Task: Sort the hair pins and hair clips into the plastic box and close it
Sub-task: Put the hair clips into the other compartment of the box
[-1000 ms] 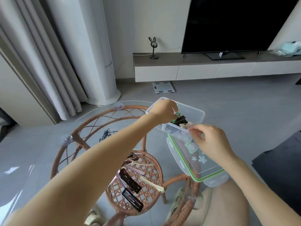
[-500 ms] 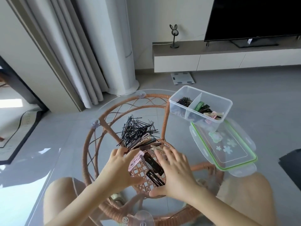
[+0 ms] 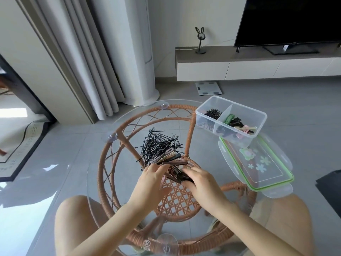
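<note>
Your hands have dropped back from the box point(image 3: 246, 108), now ahead-right, to the hair clips point(image 3: 175, 173) between them: left hand point(image 3: 153, 180) cupped against them, right hand point(image 3: 201, 183) gripping a bunch, so another load looks due.

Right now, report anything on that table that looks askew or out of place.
The plastic box sits with its near end overlapping the far end of its lid, so it may not rest flat. The hair pins lie in a loose, splayed pile. Nothing looks damaged.

Bright, soft daylight comes from the left; glare patches shine on the grey tiled floor point(image 3: 53, 166); the frame's edges bend, wide-angle.
</note>
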Demonstrator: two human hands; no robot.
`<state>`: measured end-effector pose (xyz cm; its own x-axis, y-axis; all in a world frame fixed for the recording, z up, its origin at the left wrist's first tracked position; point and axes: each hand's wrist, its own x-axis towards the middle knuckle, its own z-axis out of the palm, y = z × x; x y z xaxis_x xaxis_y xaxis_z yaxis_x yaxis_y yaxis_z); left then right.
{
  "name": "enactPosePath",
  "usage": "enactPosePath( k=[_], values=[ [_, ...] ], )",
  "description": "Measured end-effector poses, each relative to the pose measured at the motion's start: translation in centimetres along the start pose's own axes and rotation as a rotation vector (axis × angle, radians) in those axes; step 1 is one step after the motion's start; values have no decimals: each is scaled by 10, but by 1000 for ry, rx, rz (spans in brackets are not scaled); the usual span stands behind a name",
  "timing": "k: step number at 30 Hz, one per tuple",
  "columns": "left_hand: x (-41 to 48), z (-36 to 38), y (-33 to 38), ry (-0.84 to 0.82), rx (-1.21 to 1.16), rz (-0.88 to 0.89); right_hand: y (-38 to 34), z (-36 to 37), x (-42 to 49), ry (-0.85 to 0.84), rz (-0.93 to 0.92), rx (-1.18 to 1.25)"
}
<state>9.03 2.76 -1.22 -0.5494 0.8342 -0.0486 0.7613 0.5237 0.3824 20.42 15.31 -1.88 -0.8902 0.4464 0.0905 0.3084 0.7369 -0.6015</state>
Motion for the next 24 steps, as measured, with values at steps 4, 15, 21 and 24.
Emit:
enactPosePath(
  k=[4, 15, 21, 24],
  values=[
    [2, 2, 1, 31, -20, -29, -3, -16, -3, 70, 27, 66],
    [15, -14, 15, 101, -26, -17, 0, -76, 15, 234, 125, 426],
    [30, -40, 32, 130, -177, -62, 30, -128, 43, 455, 170, 318],
    [41, -56, 41, 171, -229, -55, 58, -156, 62, 502, 261, 16]
  ],
)
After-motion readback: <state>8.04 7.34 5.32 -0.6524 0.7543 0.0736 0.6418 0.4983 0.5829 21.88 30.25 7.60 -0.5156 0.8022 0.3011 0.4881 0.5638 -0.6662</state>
